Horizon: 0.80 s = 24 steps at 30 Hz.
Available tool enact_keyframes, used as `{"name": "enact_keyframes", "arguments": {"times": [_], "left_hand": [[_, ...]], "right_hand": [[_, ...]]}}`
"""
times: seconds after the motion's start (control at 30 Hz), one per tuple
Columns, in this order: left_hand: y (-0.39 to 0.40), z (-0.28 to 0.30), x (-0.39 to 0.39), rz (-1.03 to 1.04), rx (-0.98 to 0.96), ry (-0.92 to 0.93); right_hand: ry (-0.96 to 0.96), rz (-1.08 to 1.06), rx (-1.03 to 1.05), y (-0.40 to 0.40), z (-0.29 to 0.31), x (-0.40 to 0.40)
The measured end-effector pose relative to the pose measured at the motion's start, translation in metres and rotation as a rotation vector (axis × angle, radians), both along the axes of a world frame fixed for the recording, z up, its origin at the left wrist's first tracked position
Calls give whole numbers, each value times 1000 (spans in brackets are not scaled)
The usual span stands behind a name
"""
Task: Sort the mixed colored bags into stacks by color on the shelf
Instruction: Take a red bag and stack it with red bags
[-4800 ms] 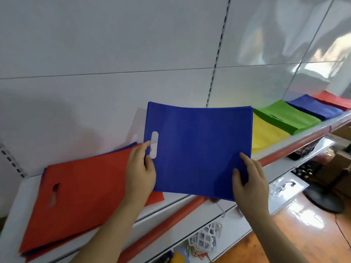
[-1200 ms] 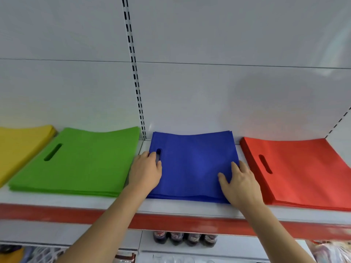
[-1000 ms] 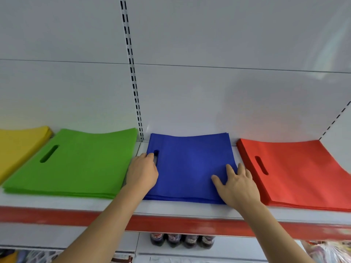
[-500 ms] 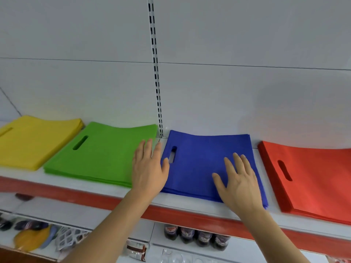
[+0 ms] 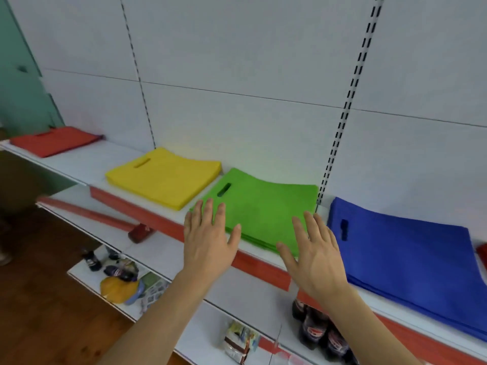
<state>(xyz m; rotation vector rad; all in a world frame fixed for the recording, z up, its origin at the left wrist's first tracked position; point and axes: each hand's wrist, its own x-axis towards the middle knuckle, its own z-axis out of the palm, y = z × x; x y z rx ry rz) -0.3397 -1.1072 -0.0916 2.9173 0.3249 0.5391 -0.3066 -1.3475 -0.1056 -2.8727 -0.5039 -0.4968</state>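
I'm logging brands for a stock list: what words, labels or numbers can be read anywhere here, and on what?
None can be read.
Dark bottles on the lower shelf: red labels, lettering too blurred.
Small packet below: print too blurred.
Yellow, green and blue bags: no print visible.

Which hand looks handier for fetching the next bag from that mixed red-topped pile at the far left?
Probably the left hand: open, empty and nearer the mixed pile. The right hand, also open, hangs by the blue stack.

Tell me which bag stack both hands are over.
The green stack, between the yellow stack and the blue stack. The left hand and right hand, fingers spread, overlap its near edge only.
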Motion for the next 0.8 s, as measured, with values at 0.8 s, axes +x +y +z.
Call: {"name": "enact_keyframes", "arguments": {"times": [0.8], "left_hand": [[390,-6,-56,506,-93,-20]], "right_hand": [[57,570,58,468,-10,61]]}}
